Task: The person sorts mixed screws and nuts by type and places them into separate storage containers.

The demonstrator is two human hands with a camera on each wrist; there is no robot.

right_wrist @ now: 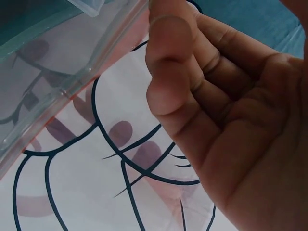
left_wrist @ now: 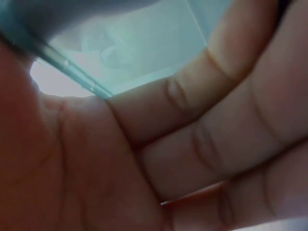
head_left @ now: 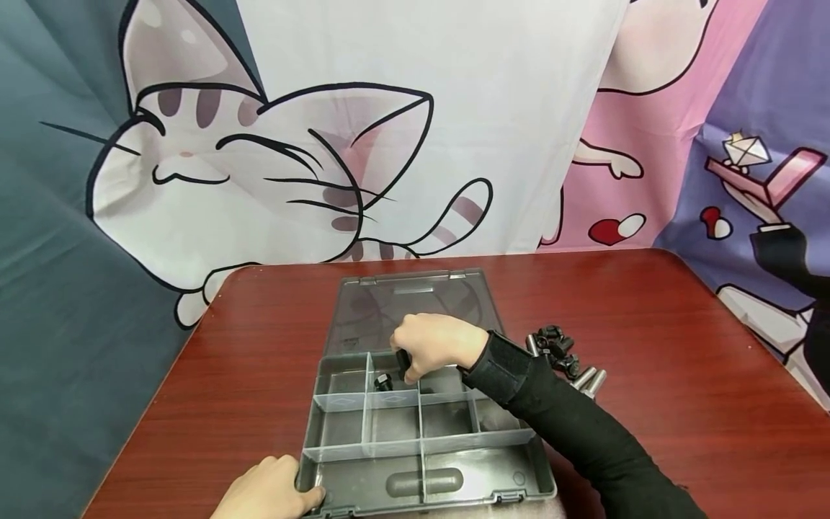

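A grey translucent divided plastic box [head_left: 480, 465] sits on the table with its lid [head_left: 454, 303] folded back. My left hand [head_left: 269, 490] grips the front left corner, thumb over the wall; its bent fingers [left_wrist: 207, 144] fill the left wrist view near the box edge. Over the back row, my right hand [head_left: 437, 346] pinches a small black piece [head_left: 403, 360], mostly hidden by the fingers. Another small black piece with a silvery end [head_left: 384, 383] lies in the compartment just below. Curled fingers [right_wrist: 171, 91] show in the right wrist view, the piece out of sight.
Right of the box, behind my right forearm, lie several black knob-like parts [head_left: 554, 346] and a few silver metal tubes [head_left: 590, 380]. The reddish wooden table [head_left: 681, 375] ends at a cartoon-printed cloth [head_left: 486, 144] at the back.
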